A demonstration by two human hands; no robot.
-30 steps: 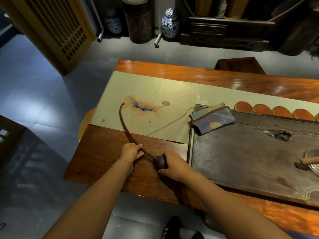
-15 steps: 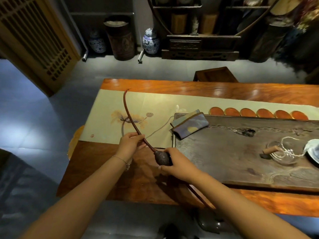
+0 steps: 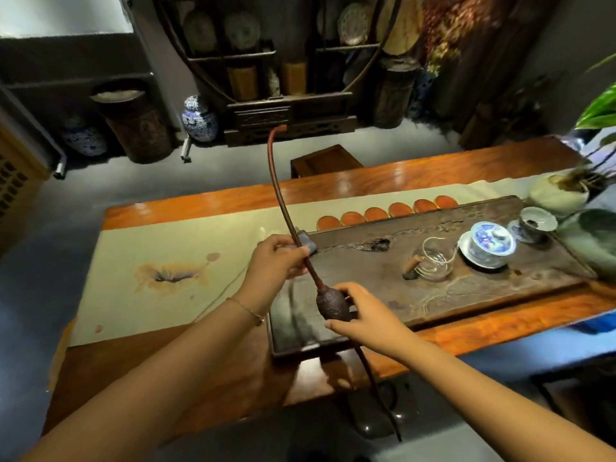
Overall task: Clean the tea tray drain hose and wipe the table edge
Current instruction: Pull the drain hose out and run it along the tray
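Note:
A thin reddish-brown drain hose [image 3: 279,181] rises in an arc above the table, its free end up near the far shelf. My left hand [image 3: 275,258] pinches the hose just above its dark bulb [image 3: 332,304]. My right hand [image 3: 363,316] grips that bulb from the right, over the left end of the dark stone tea tray [image 3: 466,285]. Below the bulb the hose runs down past the table's front edge [image 3: 500,331] toward the floor. A folded blue cloth [image 3: 308,244] lies on the tray corner, mostly hidden behind my left hand.
On the tray stand a glass pitcher [image 3: 431,263], a blue-and-white lidded cup [image 3: 486,243] and a small cup [image 3: 537,223]. A row of orange coasters [image 3: 388,210] lines the tray's far side. A pale painted runner [image 3: 173,268] covers the table's left; a plant pot [image 3: 560,191] stands far right.
Both hands lifted the hose and bulb off the table and moved right over the tray's left end. The hose's free end swung up. The view shifted right, showing the cups.

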